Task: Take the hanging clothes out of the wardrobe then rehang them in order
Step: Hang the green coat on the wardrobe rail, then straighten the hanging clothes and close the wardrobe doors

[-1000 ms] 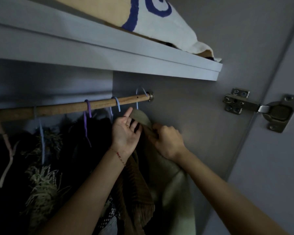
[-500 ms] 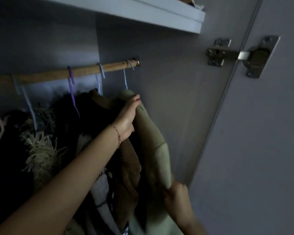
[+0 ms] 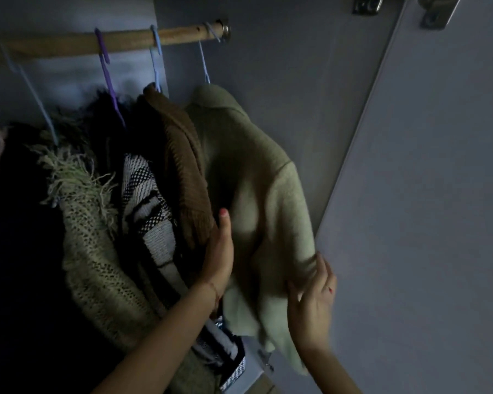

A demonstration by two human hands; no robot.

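From the head camera, a wooden rail (image 3: 106, 42) crosses the top of the wardrobe and ends at a metal socket on the side wall (image 3: 282, 89). Several hangers hook over it. At the rail's right end, on a pale blue hanger (image 3: 205, 66), hangs a light green fleece jacket (image 3: 256, 177), just beside the side wall. Next to it on the left hangs a brown knit cardigan (image 3: 182, 166), then a black-and-white patterned knit (image 3: 151, 211) and a fringed, loosely knitted beige garment (image 3: 88, 228); farther left the clothes are too dark to make out.

The left hand (image 3: 219, 251) lies flat, fingers straight, between the cardigan and the jacket, pressing against the jacket's left side. The right hand (image 3: 313, 294) pinches the jacket's lower right edge between thumb and fingers. The open door (image 3: 424, 194) fills the right side, with its hinge (image 3: 436, 9) at the top edge.
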